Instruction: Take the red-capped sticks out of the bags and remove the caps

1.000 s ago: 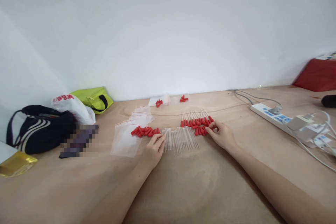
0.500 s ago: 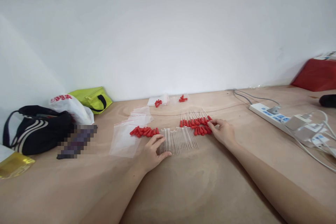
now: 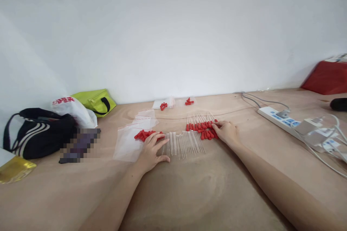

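My left hand [image 3: 151,149] lies flat with fingers spread on the table, its fingertips over the near row of red rubber bulbs [image 3: 143,134] at the left end of a row of clear tubes [image 3: 184,143]. Just left of it lies an empty clear zip bag [image 3: 126,144]. My right hand [image 3: 226,131] rests at the right end of a second row of red-bulbed droppers [image 3: 200,127], its fingers curled against the red bulbs; whether it grips one is hidden.
More zip bags [image 3: 145,117] and small bagged bulbs [image 3: 164,106] lie further back. A black striped bag [image 3: 38,133], white plastic bag [image 3: 73,110] and green pouch [image 3: 96,101] sit at left. A power strip [image 3: 290,124] with chargers and cables lies at right, a red object [image 3: 326,75] behind it.
My left hand has slid left from the clear tubes onto the red bulbs and opened flat. My right hand has barely moved at the right row.
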`<state>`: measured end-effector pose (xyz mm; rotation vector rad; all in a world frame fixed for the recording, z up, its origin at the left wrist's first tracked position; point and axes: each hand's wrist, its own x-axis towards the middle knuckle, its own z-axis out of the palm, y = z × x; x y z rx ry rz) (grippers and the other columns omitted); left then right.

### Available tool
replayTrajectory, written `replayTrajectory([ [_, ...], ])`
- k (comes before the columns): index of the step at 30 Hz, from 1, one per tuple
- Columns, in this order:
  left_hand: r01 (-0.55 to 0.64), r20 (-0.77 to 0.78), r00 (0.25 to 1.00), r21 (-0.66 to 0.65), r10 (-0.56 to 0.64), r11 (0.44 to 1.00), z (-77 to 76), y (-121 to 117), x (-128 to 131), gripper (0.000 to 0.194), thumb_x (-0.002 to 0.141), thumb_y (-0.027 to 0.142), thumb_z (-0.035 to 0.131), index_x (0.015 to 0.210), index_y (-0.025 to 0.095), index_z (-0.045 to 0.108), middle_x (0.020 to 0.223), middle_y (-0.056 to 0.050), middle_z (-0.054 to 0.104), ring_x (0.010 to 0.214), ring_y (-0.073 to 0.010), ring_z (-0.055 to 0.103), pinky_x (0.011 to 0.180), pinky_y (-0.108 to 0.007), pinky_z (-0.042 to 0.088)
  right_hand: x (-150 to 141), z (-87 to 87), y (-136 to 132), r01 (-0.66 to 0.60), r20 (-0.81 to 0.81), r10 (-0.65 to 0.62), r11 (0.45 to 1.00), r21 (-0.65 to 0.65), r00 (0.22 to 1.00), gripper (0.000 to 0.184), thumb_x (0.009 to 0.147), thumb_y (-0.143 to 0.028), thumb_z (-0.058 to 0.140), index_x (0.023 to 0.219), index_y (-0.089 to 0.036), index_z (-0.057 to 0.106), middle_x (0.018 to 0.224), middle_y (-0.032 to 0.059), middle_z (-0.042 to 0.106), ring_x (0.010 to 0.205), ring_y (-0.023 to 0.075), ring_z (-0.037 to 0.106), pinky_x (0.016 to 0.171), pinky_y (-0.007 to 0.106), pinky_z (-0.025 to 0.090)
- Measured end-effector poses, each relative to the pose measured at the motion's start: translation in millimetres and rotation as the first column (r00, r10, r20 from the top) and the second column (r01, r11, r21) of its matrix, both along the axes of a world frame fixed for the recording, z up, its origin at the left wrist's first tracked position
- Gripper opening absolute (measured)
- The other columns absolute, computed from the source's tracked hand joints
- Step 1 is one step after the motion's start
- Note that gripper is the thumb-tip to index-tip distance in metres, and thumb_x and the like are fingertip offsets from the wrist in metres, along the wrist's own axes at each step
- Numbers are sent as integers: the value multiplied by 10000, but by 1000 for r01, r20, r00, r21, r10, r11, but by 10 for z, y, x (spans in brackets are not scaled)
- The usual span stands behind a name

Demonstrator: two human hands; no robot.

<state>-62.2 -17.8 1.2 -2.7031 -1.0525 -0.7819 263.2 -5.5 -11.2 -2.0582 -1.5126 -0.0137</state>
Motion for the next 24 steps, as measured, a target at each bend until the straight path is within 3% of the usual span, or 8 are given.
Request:
replayTrajectory([
  [5,-12,26,1000,43,11,999,-9,24,-11,617,658,629,531,1131,232,541,1100,-92,540,1078,-275,439,920,-461,361,-4,5,11,27,-56,-28,1000,-9,998,278,782,-378,448,849,-245,683,881,58,669,892,251,545,774,390,302],
  [8,-31,78,997,94,24,995,-5,9,18,490,757,527,504,1144,227,522,1067,-84,549,1067,-249,448,917,-437,374,-3,11,-9,40,-113,-30,996,85,993,289,781,-387,445,838,-225,677,842,61,663,867,245,536,755,374,315],
  [11,-47,101,994,139,33,989,1,-27,78,389,819,389,488,1167,216,495,1072,-81,546,1077,-229,448,919,-410,388,-54,14,-76,-60,-147,97,970,235,984,302,786,-399,443,826,-204,670,778,63,645,803,220,526,724,345,335],
  [13,-55,92,995,176,39,983,6,-61,135,388,827,327,487,1194,204,471,1120,-92,529,1108,-231,435,932,-402,384,-137,16,-153,-222,-119,273,918,327,954,283,798,-384,447,824,-204,664,767,55,636,762,195,518,715,330,338],
  [16,-76,57,996,265,63,961,19,-115,239,402,822,292,493,1211,194,464,1184,-109,508,1148,-247,417,947,-408,369,-315,22,-291,-468,8,504,797,382,864,213,812,-321,470,827,-223,659,754,32,632,732,171,497,732,333,311],
  [20,-54,18,999,370,50,927,39,-175,384,319,826,247,486,1139,204,534,1135,-88,575,1117,-237,467,969,-434,329,-530,26,-435,-627,148,625,679,381,767,155,813,-256,499,814,-222,650,737,19,626,726,156,465,715,332,269],
  [24,-24,35,999,363,12,931,42,-215,470,197,827,213,493,980,233,616,992,-30,656,1030,-206,542,1001,-467,265,-625,14,-484,-712,174,710,591,378,682,141,816,-216,497,837,-229,636,733,1,623,720,144,453,684,318,257],
])
